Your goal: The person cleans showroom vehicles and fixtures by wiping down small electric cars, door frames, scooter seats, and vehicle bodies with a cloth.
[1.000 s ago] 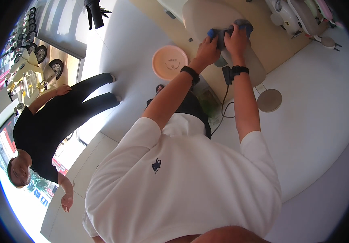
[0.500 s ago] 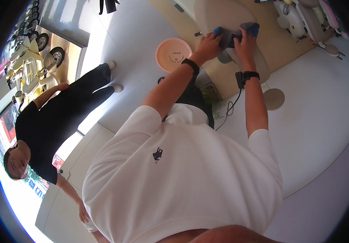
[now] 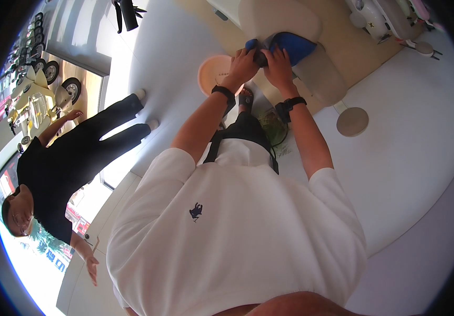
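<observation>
A blue and dark grey cloth (image 3: 294,47) is bunched between my two hands, with a blue part spread out to the right. My left hand (image 3: 241,67) closes on the cloth's left end, and my right hand (image 3: 278,66) grips it close beside. Just beyond the hands is a large smooth beige thing (image 3: 277,18) with rounded edges, and a beige lower part (image 3: 324,79) reaches to the right. The cloth overlaps it in view; whether they touch I cannot tell. Below my left hand a round peach basin (image 3: 212,73) sits on the floor, partly covered by that hand.
At the left stands a person in black (image 3: 58,163), one hand held out. Yellow scooters (image 3: 35,100) are behind that person. More scooters (image 3: 379,21) stand at the upper right. A round stool-like disc (image 3: 352,121) and a green plant (image 3: 273,126) are near my right arm.
Both hands have moved left and toward me with the cloth, and more of its blue side has unfolded. The other person's near hand has swung outward.
</observation>
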{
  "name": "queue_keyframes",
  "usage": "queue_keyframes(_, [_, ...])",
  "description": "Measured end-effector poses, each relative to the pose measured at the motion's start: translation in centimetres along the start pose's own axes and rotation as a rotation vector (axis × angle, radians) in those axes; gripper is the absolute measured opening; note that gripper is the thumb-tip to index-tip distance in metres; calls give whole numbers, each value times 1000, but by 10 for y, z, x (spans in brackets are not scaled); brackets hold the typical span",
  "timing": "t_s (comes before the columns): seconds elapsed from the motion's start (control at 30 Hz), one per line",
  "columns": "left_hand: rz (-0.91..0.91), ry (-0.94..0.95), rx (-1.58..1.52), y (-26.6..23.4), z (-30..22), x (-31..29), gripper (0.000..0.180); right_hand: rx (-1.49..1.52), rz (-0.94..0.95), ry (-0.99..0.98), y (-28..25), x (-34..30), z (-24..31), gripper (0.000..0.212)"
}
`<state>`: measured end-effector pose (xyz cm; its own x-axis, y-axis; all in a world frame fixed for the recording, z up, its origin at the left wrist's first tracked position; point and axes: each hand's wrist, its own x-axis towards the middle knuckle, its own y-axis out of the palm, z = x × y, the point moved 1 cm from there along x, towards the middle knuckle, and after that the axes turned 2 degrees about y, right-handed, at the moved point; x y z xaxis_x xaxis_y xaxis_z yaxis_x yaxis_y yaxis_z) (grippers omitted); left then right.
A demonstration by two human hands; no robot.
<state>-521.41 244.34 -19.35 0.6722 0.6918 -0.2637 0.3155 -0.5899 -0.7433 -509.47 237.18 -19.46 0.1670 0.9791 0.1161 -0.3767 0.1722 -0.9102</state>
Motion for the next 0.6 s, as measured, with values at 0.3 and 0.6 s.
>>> queue_keyframes(0.3, [-114,158,-97,18,-60,21,51,296,-256,598,-48,9,-67,44])
queue_keyframes(0.6, [24,-18,34,14,-12,4,39,515,-238,945,14,-22,-7,54])
